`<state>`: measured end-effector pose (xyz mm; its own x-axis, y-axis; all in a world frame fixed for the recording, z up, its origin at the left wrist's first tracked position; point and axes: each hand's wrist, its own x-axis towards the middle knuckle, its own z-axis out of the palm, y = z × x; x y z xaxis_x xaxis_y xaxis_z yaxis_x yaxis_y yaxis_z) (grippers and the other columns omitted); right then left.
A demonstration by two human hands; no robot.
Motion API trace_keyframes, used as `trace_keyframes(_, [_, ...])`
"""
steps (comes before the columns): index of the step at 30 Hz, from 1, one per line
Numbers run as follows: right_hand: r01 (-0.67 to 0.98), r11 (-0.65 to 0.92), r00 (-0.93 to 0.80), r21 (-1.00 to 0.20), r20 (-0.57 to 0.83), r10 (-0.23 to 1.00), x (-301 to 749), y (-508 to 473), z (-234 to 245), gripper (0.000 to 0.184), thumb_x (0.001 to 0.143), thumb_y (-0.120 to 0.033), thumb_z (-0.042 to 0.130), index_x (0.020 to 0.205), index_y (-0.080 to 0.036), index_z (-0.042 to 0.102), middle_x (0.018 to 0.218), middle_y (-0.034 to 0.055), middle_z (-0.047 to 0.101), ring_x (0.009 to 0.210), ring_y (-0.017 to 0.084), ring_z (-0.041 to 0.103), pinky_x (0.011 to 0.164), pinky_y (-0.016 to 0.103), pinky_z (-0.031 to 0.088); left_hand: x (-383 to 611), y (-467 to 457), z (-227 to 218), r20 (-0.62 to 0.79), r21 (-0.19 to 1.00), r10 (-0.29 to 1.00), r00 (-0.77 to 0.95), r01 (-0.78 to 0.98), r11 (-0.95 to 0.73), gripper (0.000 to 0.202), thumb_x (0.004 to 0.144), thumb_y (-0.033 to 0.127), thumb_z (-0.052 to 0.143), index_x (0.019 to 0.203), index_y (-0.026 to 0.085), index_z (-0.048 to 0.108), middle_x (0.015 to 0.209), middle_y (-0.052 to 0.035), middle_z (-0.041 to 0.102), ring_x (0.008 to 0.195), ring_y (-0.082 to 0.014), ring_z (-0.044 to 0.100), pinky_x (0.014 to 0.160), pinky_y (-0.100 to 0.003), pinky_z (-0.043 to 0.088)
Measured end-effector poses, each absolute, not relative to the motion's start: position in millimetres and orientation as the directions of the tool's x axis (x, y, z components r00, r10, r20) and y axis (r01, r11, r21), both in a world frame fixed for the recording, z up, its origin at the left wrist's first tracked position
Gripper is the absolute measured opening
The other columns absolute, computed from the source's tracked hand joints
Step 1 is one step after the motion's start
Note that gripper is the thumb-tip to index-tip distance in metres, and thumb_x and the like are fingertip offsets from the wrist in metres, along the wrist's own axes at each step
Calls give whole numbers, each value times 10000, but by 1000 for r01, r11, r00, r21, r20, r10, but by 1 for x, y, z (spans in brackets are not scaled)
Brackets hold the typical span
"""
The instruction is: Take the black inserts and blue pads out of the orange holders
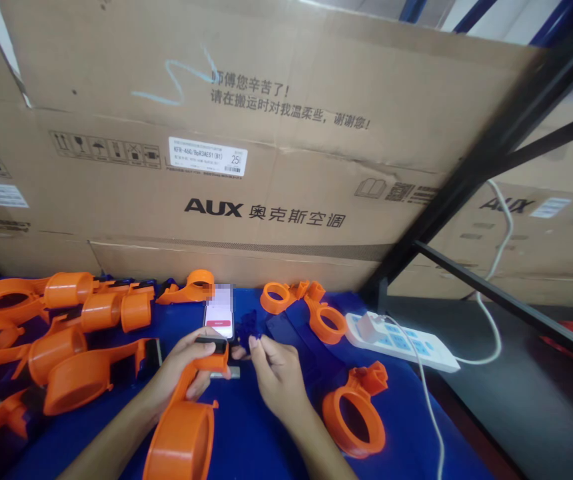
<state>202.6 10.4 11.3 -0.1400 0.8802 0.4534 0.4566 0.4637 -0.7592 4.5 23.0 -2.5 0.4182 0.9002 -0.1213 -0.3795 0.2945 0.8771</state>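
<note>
My left hand (191, 360) is closed around the head of an orange tape dispenser (181, 433), with a black strip on top of that head. The dispenser's wide ring hangs toward me. Beside it, my right hand (279, 370) pinches a small dark blue piece (250, 327), its exact shape hard to make out against the blue cloth. A phone (219, 320) with a lit screen lies just beyond my hands. Under my left fingers a small pale metal-looking strip (225, 373) shows in part.
Several orange tape dispensers (79, 377) crowd the left side. More orange dispenser bodies (354, 417) lie to the right on the blue cloth (246, 440). A white power strip (401, 340) with a plugged-in cable sits at the right edge. Large cardboard boxes (276, 173) and a black frame (446, 187) stand behind.
</note>
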Motion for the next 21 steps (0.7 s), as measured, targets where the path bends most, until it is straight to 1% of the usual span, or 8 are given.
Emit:
trace_keyframes(2, [520,395,-24,-757,449,893,209,15,12,414,1066,-381,480,740,-200,659,639,8,675,586,148,650,587,228,458,5,22,2,-104,885,929,356,-392,250,180,941,363,590,968,185,582,755,-120,789,303,-31,348,386,-181,270])
trace_keyframes(4, [606,301,51,-736,414,909,215,22,10,345,1037,-384,520,779,-205,663,590,-11,627,531,149,602,536,236,409,5,23,3,-103,899,948,303,-379,219,173,931,359,610,946,191,572,759,-105,788,324,-34,353,394,-181,272])
trace_keyframes(6, [647,225,60,-729,343,938,219,27,6,255,1017,-336,522,871,-206,686,589,-15,632,509,156,596,520,243,396,5,24,2,-123,910,959,256,-356,212,183,914,368,631,939,197,570,748,-85,782,339,-44,363,394,-184,275])
trace_keyframes(9, [652,191,16,-734,265,964,220,32,-2,210,989,-264,508,937,-202,702,627,3,693,536,174,653,556,249,446,4,26,0,-146,918,964,221,-333,216,204,897,390,645,939,202,574,748,-78,781,351,-57,383,401,-192,304])
trace_keyframes(14, [636,187,21,-749,259,966,218,35,-8,274,987,-270,512,1185,-170,673,701,20,755,586,190,708,637,269,522,7,24,-1,-167,921,959,229,-311,234,254,860,433,691,930,206,600,773,-64,777,348,-56,384,400,-200,328])
trace_keyframes(17, [607,202,34,-769,279,960,216,33,-5,298,1020,-323,495,1203,-172,675,734,28,763,586,183,702,607,265,525,9,24,-5,-153,934,965,214,-288,212,279,842,451,717,929,201,627,719,-38,748,339,-55,387,395,-198,314])
trace_keyframes(19, [565,271,2,-779,330,944,213,28,0,295,1035,-349,501,1187,-186,695,756,30,758,609,174,696,610,260,528,9,25,-8,-141,946,969,204,-261,193,294,824,456,736,935,201,641,667,-13,711,334,-65,406,385,-200,299])
trace_keyframes(21, [515,401,-104,-758,409,907,210,23,5,283,1027,-339,542,1223,-208,698,846,42,760,681,172,700,642,260,544,8,26,-12,-122,960,971,207,-224,168,311,817,462,744,969,207,649,611,23,653,334,-77,420,375,-200,292])
